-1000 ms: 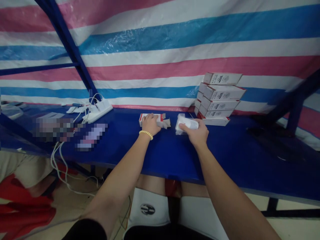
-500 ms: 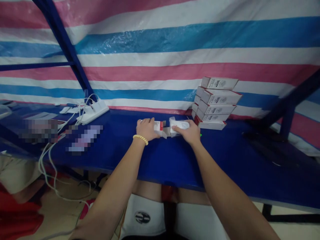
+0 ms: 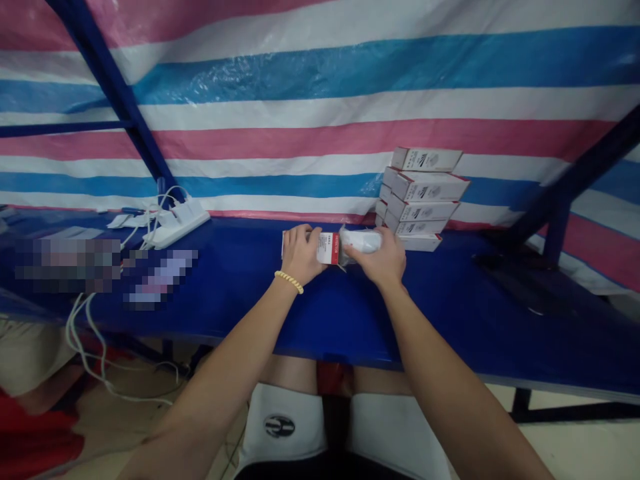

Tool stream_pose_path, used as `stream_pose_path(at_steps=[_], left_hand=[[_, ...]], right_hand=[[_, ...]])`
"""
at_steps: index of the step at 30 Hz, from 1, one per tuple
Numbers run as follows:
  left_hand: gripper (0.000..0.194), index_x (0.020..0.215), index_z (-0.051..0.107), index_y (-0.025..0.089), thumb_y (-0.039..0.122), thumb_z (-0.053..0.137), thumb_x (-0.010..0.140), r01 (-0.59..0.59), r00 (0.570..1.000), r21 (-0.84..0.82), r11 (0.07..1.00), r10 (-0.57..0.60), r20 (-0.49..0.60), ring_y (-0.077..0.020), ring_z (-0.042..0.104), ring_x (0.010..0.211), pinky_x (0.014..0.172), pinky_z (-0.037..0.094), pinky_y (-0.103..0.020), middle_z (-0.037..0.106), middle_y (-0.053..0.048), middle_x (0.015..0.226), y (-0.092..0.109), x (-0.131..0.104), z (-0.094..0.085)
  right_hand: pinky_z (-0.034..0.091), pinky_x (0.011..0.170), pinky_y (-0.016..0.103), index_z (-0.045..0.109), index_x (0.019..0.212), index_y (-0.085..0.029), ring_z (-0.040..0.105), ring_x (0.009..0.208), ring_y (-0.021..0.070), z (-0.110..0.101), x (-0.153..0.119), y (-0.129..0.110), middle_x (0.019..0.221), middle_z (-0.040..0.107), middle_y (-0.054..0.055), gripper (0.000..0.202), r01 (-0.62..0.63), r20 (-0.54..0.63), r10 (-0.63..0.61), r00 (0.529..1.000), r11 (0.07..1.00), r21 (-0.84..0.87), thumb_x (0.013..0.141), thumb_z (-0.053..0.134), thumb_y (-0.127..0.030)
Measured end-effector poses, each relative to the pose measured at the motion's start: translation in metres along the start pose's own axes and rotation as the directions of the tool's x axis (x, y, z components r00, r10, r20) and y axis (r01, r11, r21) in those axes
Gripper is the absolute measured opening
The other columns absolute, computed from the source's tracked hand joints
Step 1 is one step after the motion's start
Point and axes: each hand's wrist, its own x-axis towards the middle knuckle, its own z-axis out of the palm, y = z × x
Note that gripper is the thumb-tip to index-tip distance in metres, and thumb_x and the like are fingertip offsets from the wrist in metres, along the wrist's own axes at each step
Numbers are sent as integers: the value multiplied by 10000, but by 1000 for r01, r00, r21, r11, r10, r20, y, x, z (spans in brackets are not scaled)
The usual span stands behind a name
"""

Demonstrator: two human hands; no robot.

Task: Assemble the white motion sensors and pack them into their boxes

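My left hand (image 3: 301,253) is closed over a small white cardboard box (image 3: 327,248) with a red band at its right end. Fingers wrap over the top, hiding the box's left half. My right hand (image 3: 384,257) grips a white item in clear plastic wrapping (image 3: 361,241), thumb in front. The wrapped item's left end meets the box's right end, and I cannot tell how much of it is inside. Both are held low over the blue table (image 3: 330,313).
Behind my right hand stands a stack of several white boxes (image 3: 425,188). A white power strip (image 3: 180,223) with cables (image 3: 90,327) lies left. A blue metal post (image 3: 555,227) rises at the right, and a striped sheet (image 3: 280,113) hangs behind. Another person's red clothing (image 3: 35,427) shows lower left.
The box and wrapped item have come together; the gap between them has closed. My left hand has moved right with the box, and its open end flaps barely show now.
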Motion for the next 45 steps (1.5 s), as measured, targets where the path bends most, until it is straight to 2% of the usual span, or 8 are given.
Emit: stream_pose_path(at_steps=[8,13,19,24,30,34,38,45], left_hand=[[805,1243,451,139,380,838,579,19,992,-196,980,-42,-116,-350,440,1220,1066,339,-494,465,-188,1260,-11,2,5],[783,1281,370,169,344,789,644,-17,988,-327,945,-34,-151,-308,437,1252,1077,368,-472,451,-177,1281,-22,2,10],[722,1249,471,145,314,786,622,-30,997,-189,982,17,-73,-346,473,1191,1065,340,-499,509,-174,1253,-11,0,9],[719,1264,499,96,343,762,642,-22,999,-145,989,17,-31,-374,467,1187,1044,322,-494,523,-203,1250,-1,-2,9],[707,1260,519,113,383,756,651,36,999,-87,996,-36,0,-369,481,1176,1028,319,-494,545,-195,1246,-1,-2,9],[718,1250,526,109,400,767,639,68,997,-83,994,-70,-22,-356,499,1160,996,349,-469,561,-190,1236,0,-2,7],[715,1230,529,116,415,781,632,86,994,-86,993,-92,-65,-344,517,1148,969,375,-456,578,-177,1226,-1,-1,5],[749,1208,527,129,407,831,582,97,977,-111,989,-116,-176,-347,539,1118,942,400,-459,595,-179,1194,-5,-1,10]], right_hand=[[487,884,493,586,1073,-208,624,964,302,4,7,5,1040,667,105,759,-119,7,120,993,973,198,489,742,-667],[497,869,476,566,1120,-208,624,957,285,3,4,4,1075,660,105,755,-30,27,25,999,973,231,529,741,-644],[461,924,518,561,1174,-205,586,1074,340,6,-3,0,1141,620,144,789,70,56,-75,996,992,101,529,752,-618],[424,976,524,425,1306,-145,527,1164,349,14,-3,5,1264,539,197,925,31,210,-76,975,977,210,562,727,-604],[391,1022,482,352,1299,-117,463,1180,307,26,-11,0,1247,451,189,819,131,70,-153,986,961,243,601,652,-420],[434,947,477,344,1271,-162,497,1088,281,32,-15,-1,1153,509,133,743,122,60,-147,987,945,302,622,635,-376],[444,910,498,395,1214,-213,541,1029,275,33,-15,3,1082,595,98,643,181,75,-231,970,894,409,644,657,-357],[432,961,517,448,1216,-253,572,1136,290,33,-16,6,1239,617,113,583,221,224,-400,889,802,555,682,676,-306]])
